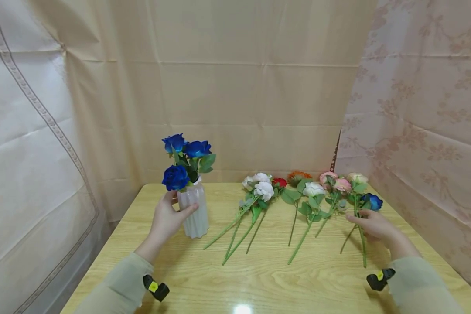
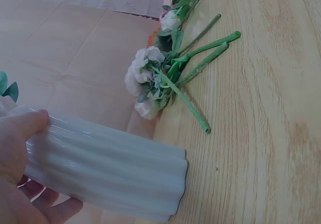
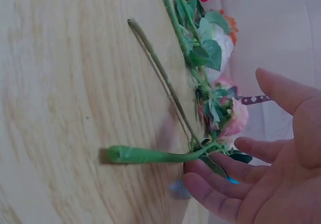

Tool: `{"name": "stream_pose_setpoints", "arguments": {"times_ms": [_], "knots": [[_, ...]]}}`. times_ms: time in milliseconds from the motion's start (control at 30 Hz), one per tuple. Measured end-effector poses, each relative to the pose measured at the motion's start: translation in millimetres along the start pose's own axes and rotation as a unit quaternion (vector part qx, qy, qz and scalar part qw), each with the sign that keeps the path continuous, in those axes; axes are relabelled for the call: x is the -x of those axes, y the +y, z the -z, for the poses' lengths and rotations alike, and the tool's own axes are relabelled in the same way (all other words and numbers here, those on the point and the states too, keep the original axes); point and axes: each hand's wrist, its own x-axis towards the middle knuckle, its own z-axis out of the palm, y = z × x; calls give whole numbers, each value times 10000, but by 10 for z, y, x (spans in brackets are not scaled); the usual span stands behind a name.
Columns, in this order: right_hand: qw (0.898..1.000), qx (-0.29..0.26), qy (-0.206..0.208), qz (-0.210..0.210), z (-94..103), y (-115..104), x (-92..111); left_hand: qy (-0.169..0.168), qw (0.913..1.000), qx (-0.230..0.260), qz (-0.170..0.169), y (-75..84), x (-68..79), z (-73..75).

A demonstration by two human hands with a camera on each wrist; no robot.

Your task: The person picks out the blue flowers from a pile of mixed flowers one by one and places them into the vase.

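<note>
A white ribbed vase (image 1: 194, 213) stands at the left of the table with three blue roses (image 1: 175, 177) in it. My left hand (image 1: 168, 218) grips the vase near its neck, thumb on the front and fingers behind, as the left wrist view also shows. At the right, my right hand (image 1: 373, 224) reaches over a green stem (image 3: 150, 154) of the flowers there, its thumb and fingers spread apart in the right wrist view. Just beyond that hand lies another blue rose (image 1: 372, 201), partly hidden by the fingers. A cream flower (image 1: 357, 178) lies beside it.
Along the table's back lie white flowers (image 1: 264, 190), a red flower (image 1: 279, 182), an orange flower (image 1: 297, 176), a white rose (image 1: 313, 189) and pink flowers (image 1: 342, 185), stems toward me. Beige curtain (image 1: 251, 96) hangs behind the wooden table (image 1: 259, 288).
</note>
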Motion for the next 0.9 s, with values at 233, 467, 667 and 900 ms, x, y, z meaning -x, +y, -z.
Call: {"name": "stream_pose_setpoints", "arguments": {"times_ms": [233, 467, 667, 900], "knots": [[9996, -248, 7, -102, -65, -58, -23, -4, 10000, 31, -2, -1, 6, 4], [9994, -349, -72, -47, -169, -121, -42, 7, 9999, 110, 14, 5, 19, -11], [9989, -457, -76, 53, -226, -110, -55, 33, 9999, 95, 7, 13, 16, -6], [9993, -353, -75, -6, -235, -81, -52, 6, 10000, 64, -32, 10, 17, 7]]}}
